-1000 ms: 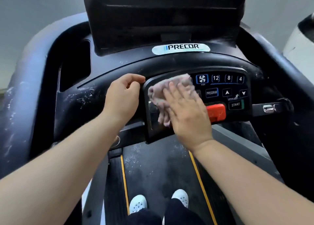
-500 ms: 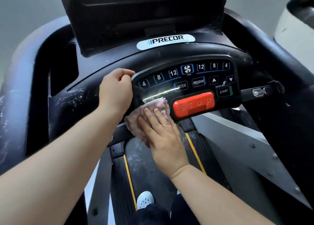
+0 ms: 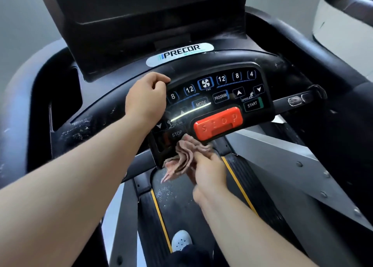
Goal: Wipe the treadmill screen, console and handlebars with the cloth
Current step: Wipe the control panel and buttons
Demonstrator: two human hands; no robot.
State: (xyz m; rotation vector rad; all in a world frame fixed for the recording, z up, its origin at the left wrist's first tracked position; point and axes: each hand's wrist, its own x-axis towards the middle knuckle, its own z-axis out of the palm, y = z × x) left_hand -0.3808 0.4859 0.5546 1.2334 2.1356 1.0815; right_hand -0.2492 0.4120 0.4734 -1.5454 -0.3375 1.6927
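Note:
The black treadmill console (image 3: pixel 228 93) with lit buttons and a red stop bar (image 3: pixel 218 123) fills the middle of the head view. Above it rises the dark screen (image 3: pixel 145 24). My left hand (image 3: pixel 147 99) grips the console's upper left edge, fingers curled over the rim. My right hand (image 3: pixel 207 170) holds a crumpled pinkish cloth (image 3: pixel 183 159) just below the console's lower left corner; the cloth hangs loosely and its top touches the underside near the stop bar. A dusty black handlebar (image 3: pixel 80 125) curves to the left.
The treadmill belt (image 3: pixel 181 202) with yellow side stripes runs below, speckled with white dust. A white shoe (image 3: pixel 180 240) stands on it. A grey side rail (image 3: pixel 302 176) runs down the right. A white machine (image 3: pixel 343 24) stands at top right.
My right hand has slid the cloth down from the console's button face, past its lower edge, to below the panel. The left hand kept its grip on the console's edge.

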